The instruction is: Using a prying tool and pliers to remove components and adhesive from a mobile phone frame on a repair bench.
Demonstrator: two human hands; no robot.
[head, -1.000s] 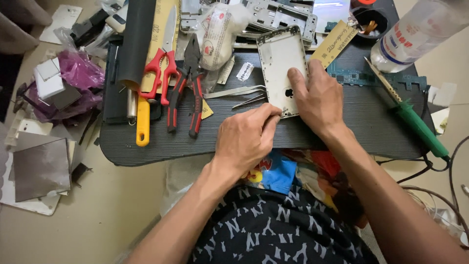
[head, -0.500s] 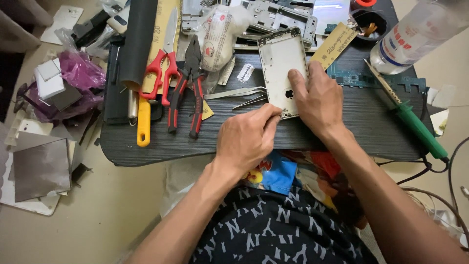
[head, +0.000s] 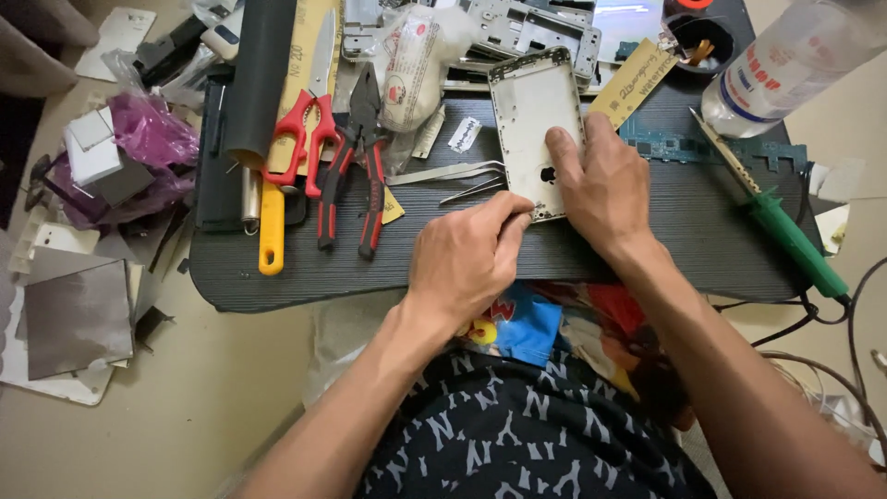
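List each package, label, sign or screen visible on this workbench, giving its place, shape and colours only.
Clear plastic bottle, top right, lying tilted: white label, red print.
White plastic packet, top centre: crumpled, red markings.
Small white sticker, left of the silver phone frame: oblong, dark print.
Yellow triangle label, beside the red-handled pliers.

arms: both bare, no sleeves showing, no watch or rings | left hand point(head: 467, 263) and right hand point(head: 601, 185): bare, no gloves | shorts point(head: 527, 434): dark fabric with a repeating white letter-style print | shirt hem point(head: 545, 319): bright blue, red, yellow cartoon-ish patches
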